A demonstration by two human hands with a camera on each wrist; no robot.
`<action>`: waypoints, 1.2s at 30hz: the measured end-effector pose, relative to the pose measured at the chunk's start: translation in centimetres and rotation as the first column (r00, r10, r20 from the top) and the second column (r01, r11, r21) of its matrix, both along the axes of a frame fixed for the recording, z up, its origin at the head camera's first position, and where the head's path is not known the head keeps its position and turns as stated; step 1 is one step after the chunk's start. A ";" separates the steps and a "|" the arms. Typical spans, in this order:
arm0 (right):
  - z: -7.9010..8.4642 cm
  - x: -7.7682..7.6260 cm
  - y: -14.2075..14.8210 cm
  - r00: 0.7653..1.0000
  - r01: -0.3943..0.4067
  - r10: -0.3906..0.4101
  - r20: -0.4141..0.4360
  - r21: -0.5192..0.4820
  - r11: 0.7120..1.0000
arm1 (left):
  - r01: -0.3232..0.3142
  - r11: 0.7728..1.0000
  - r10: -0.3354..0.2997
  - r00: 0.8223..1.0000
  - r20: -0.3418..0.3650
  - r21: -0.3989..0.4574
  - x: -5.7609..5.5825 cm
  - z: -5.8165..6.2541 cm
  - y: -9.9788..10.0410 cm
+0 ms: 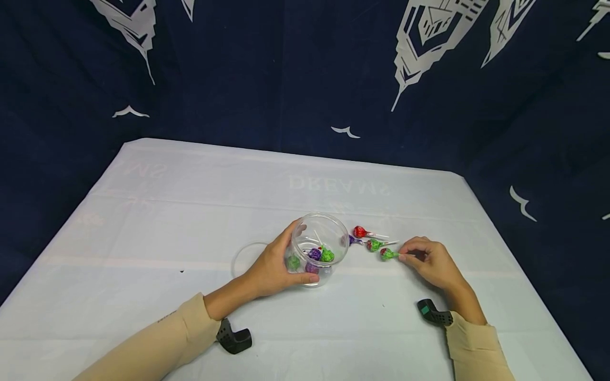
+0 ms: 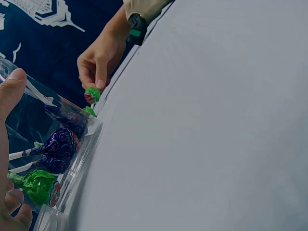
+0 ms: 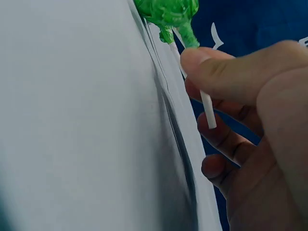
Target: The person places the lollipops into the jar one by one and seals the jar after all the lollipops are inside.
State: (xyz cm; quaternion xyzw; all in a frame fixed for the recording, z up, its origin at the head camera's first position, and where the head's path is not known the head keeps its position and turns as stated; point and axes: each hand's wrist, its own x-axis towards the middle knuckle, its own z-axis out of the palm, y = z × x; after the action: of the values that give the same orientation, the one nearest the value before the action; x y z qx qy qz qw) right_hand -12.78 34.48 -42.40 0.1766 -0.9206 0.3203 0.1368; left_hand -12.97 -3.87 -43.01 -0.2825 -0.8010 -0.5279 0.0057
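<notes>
My left hand (image 1: 272, 267) grips a clear round jar (image 1: 316, 218) from its left side, thumb across the front. Inside the jar lie several lollipops in purple and green wrappers, including a purple lollipop (image 2: 60, 144) and a green lollipop (image 2: 41, 187) by the wall. To the right of the jar, my right hand (image 1: 431, 262) pinches the white stick of a green lollipop (image 1: 388, 254) between thumb and fingertips. In the right wrist view its stick (image 3: 208, 110) sticks out below the thumb; the wrapped head (image 3: 168, 10) is cut off at the top.
Between jar and right hand lie a red lollipop (image 1: 359, 232), another green lollipop (image 1: 374, 245) and a purple lollipop (image 1: 353, 240), partly behind the jar. A clear round lid (image 1: 234, 264) lies on the white-covered table (image 1: 157, 238) behind my left hand. A dark blue patterned cloth (image 1: 286, 69) hangs behind.
</notes>
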 end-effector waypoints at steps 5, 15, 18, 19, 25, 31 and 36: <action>0.4 0.2 -0.2 1.000 0.005 -0.004 0.026 -0.021 1.000 | -0.006 1.000 0.006 1.000 0.001 -0.008 0.0 -0.1 0.0; 2.9 1.3 -2.5 1.000 0.009 -0.007 0.026 -0.069 0.998 | -0.006 1.000 0.006 1.000 -0.005 -0.005 0.0 -0.2 0.0; 4.1 1.8 -3.6 1.000 -0.003 0.004 0.016 -0.079 0.997 | -0.006 1.000 0.006 1.000 -0.003 -0.003 0.0 -0.1 0.0; 4.4 1.9 -3.9 1.000 -0.005 0.006 0.012 -0.080 0.997 | -0.006 1.000 0.006 1.000 -0.003 -0.006 0.0 -0.1 0.0; 4.8 1.9 -4.7 0.999 -0.022 0.019 -0.025 -0.117 0.993 | -0.006 1.000 0.006 1.000 0.000 -0.002 0.0 -0.1 -0.1; 4.9 1.6 -4.8 0.998 -0.047 0.041 -0.041 -0.167 0.985 | 0.005 1.000 -0.005 1.000 0.007 0.008 0.0 -0.1 0.0; 4.6 0.9 -4.4 0.994 -0.113 0.107 -0.038 -0.245 0.963 | 0.004 1.000 -0.004 1.000 0.002 0.006 0.0 -0.1 0.0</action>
State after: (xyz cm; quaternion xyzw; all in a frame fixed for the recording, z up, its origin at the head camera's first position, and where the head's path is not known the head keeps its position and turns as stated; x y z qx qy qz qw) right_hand -11.85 30.06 -37.77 0.2129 -0.8607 0.4371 0.1510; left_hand -12.98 -3.85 -43.10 -0.2836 -0.7987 -0.5307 0.0048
